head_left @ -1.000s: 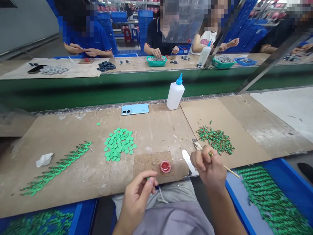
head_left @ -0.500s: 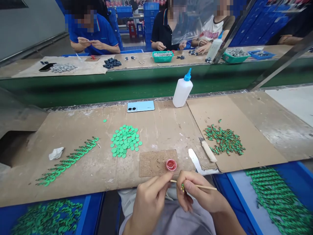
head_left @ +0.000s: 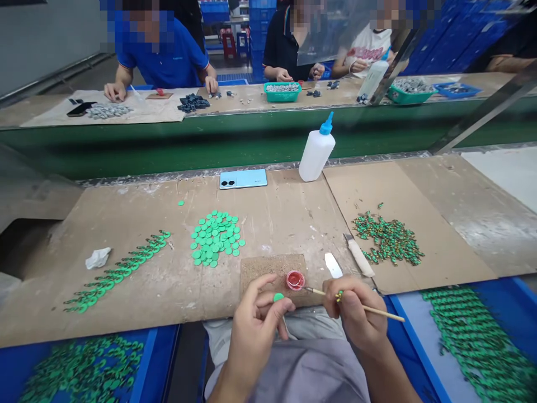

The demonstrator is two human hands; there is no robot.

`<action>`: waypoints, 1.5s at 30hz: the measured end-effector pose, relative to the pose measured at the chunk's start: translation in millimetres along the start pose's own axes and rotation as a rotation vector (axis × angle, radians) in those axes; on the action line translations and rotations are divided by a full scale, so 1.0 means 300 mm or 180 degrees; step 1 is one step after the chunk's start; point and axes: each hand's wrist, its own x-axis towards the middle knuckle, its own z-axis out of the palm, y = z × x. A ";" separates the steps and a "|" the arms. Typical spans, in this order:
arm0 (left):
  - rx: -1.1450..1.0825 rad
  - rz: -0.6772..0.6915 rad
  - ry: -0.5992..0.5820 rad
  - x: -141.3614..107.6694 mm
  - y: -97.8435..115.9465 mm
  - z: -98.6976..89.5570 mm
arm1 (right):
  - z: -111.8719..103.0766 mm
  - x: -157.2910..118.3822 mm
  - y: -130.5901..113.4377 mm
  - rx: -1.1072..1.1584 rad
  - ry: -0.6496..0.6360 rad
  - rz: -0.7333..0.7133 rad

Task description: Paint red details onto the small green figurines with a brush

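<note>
- Cardboard sheets cover the bench (head_left: pixel 126 224), with a green conveyor strip beyond it and other people seated at the far side.
- Pinched between the thumb and fingers (head_left: pixel 274 308) of the left hand (head_left: pixel 251 330) is a small green disc (head_left: pixel 278 297), held just above the bench's near edge.
- Closed around a thin wooden stick (head_left: pixel 377 311) is the right hand (head_left: pixel 356 319); the same hand also grips a tiny green-and-gold piece (head_left: pixel 339 294) at its fingertips.
- Just ahead of both hands, the stick's tip reaches into a small red cap (head_left: pixel 295 279) standing on a brown cork pad (head_left: pixel 264 268).
- Beyond the right hand lie a white blade (head_left: pixel 333 264) and a knife handle (head_left: pixel 359 256), and further out a heap of green-and-gold pieces (head_left: pixel 388 239).
- Ahead of the left hand lies a pile of green discs (head_left: pixel 216 238); far to its left runs a row of green rings (head_left: pixel 119 272) and a crumpled tissue (head_left: pixel 97 258).
- Well beyond the hands stand a white squeeze bottle (head_left: pixel 316 151) and a light blue phone (head_left: pixel 243 178).
- Blue bins (head_left: pixel 503 296) of green parts flank the lap.
</note>
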 end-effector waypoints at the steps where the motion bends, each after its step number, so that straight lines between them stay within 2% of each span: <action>1: -0.0051 -0.0061 -0.0024 0.005 -0.001 -0.003 | -0.009 0.003 0.005 -0.0108 0.0081 0.0029; 5: -0.0174 -0.0090 -0.0273 0.034 -0.009 -0.023 | -0.049 0.049 0.001 -0.0682 -0.0049 0.0116; 8: -0.0314 -0.0077 -0.0407 0.046 -0.014 -0.034 | -0.072 0.079 -0.007 -0.0916 -0.0198 -0.0077; 12: -0.0483 -0.0153 -0.0522 0.050 -0.017 -0.041 | -0.082 0.076 -0.001 -0.0954 -0.0083 -0.0251; 16: -0.0478 -0.0109 -0.0486 0.064 -0.038 -0.047 | -0.070 0.080 0.010 -0.0976 -0.0122 -0.0098; 21: -0.0405 0.0159 -0.0233 0.085 -0.084 -0.054 | -0.048 0.125 0.008 -0.1309 -0.0491 -0.0076; 25: -0.0323 0.0242 -0.0145 0.078 -0.083 -0.051 | -0.035 0.144 0.005 -0.1447 -0.0662 0.0014; 32: -0.0263 0.0062 -0.0272 0.059 -0.078 -0.045 | -0.007 0.162 0.019 -0.1709 -0.0853 0.0067; 39: -0.0059 0.0195 -0.0526 0.043 -0.093 -0.075 | 0.001 0.167 0.025 -0.1869 -0.0985 0.0143; 45: -0.0139 -0.0023 -0.0695 0.033 -0.100 -0.091 | 0.005 0.168 0.031 -0.1907 -0.0996 0.0196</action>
